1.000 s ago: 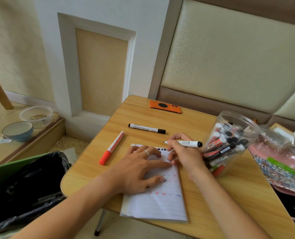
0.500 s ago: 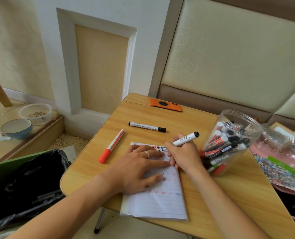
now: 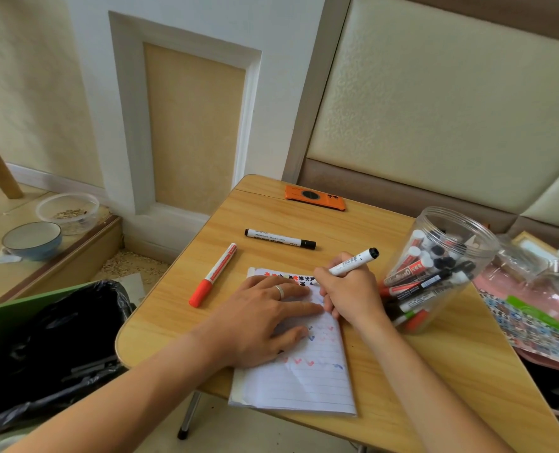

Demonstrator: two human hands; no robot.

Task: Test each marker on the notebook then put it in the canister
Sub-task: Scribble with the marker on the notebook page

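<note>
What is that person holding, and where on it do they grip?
The right hand grips a white marker around its lower barrel, near the writing end. The left hand holds nothing; it presses flat on the notebook.

Both forearms are bare, no sleeves in view. The left hand (image 3: 258,318) wears a plain silver ring (image 3: 279,291) on one finger; the right hand (image 3: 350,295) wears nothing.

Left hand (image 3: 258,318) lies flat, palm down, fingers straight and spread (a ring on one finger), forearm entering from lower left. Right hand (image 3: 350,292) is curled in a writing grip, fingers pinching, forearm entering from lower right.
</note>
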